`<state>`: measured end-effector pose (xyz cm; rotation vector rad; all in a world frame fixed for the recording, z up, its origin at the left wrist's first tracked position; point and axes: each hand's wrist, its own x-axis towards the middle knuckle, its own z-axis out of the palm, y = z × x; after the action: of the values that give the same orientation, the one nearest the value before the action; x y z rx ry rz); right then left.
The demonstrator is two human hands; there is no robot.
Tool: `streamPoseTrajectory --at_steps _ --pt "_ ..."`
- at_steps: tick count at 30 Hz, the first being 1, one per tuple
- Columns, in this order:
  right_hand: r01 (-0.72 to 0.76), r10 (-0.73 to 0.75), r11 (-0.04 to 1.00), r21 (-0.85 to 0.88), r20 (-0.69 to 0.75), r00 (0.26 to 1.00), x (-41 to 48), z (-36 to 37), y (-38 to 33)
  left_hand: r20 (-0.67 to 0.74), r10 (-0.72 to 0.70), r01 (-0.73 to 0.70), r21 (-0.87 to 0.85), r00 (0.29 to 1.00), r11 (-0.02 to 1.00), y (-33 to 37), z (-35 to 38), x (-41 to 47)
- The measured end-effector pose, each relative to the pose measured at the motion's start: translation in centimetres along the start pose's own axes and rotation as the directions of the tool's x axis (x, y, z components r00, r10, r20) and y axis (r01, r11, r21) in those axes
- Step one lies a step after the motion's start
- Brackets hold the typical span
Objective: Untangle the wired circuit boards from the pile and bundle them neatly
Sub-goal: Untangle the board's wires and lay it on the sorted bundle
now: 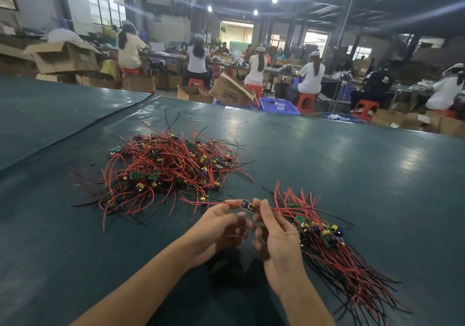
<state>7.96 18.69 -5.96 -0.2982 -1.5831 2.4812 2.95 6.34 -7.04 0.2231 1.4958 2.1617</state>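
A tangled pile (pixel 166 169) of small circuit boards with red and black wires lies on the dark green table (pixel 352 169), ahead and to the left. A sorted bundle (pixel 334 250) of boards, wires lying side by side, rests to the right of my hands. Between my hands is one small circuit board (pixel 248 206) with yellow and purple parts. My left hand (pixel 221 227) pinches its left end and my right hand (pixel 274 235) pinches its right end. Red wires run from that board left toward the pile and right over the bundle.
A seam in the table cover (pixel 83 129) runs diagonally at the left. Beyond the far table edge sit blue plastic crates (pixel 278 105), cardboard boxes (pixel 230 90), red stools, and several seated people working at other benches.
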Motion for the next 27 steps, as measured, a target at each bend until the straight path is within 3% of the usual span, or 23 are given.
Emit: streamPoseTrajectory --at_steps 2,5,10,15,27 --pt "0.015 -0.015 1.0 -0.005 0.02 1.0 0.0 -0.1 0.0 0.059 0.018 -0.024 0.114 0.998 0.993 -0.3 0.1 -0.3" --pt "0.055 -0.053 0.997 -0.055 0.043 0.998 0.0 0.0 0.2 0.15 0.053 -0.075 0.139 0.987 0.987 -0.1 0.7 -0.8" --pt "0.049 -0.046 0.997 -0.063 0.052 0.998 -0.1 0.4 0.4 -0.004 0.17 -0.169 0.12 0.985 0.978 0.1 1.1 -0.8" --pt "0.002 -0.006 0.996 -0.087 -0.044 0.999 0.4 0.2 0.5 -0.087 0.339 -0.313 0.224 0.937 0.923 -0.3 1.2 -0.4" --pt "0.118 -0.128 0.992 -0.054 -0.281 0.951 1.9 -1.9 -1.0 -0.187 0.399 -0.361 0.206 0.898 0.91 0.5 0.6 -0.6"
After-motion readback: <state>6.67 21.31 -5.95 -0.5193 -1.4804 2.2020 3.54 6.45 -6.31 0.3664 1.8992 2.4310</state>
